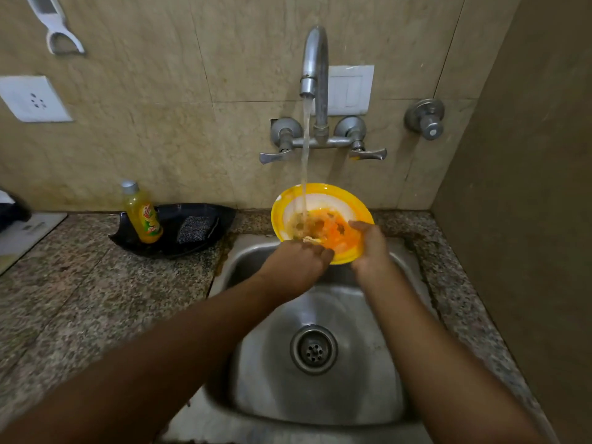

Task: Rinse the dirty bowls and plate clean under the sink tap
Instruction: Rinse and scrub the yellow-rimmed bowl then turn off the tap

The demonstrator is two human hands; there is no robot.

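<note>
A yellow plate (323,195) with a white inner ring and orange food smears is tilted toward me over the back of the steel sink (378,363). Water runs from the tap (315,68) onto the plate's centre. My right hand (370,248) grips the plate's right rim, thumb lying on its face. My left hand (296,262) is at the plate's lower left edge, fingers curled against the dirty surface. No bowls are in view.
A black dish (192,216) on the granite counter (80,293) left of the sink holds a yellow dish-soap bottle (142,214) and a dark scrub pad (195,229). Two tap levers (368,153) stick out from the tiled wall. A brown side wall (528,187) closes the right.
</note>
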